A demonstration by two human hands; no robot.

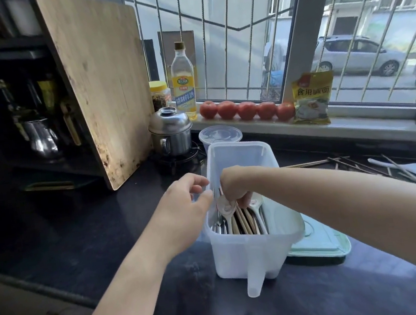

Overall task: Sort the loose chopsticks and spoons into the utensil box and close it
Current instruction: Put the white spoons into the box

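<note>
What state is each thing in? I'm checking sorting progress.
utensil box: open, partly filled
green lid: off, beside the box
right hand: grip on utensils inside box
left hand: at box rim
loose chopsticks: on counter
round container: lidded

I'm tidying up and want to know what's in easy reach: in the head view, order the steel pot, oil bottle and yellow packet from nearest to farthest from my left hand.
From the left hand:
1. Steel pot, just behind the hand, beside the cutting board.
2. Oil bottle, farther back on the windowsill, above the pot.
3. Yellow packet, far to the right on the sill, past the tomatoes.
</note>
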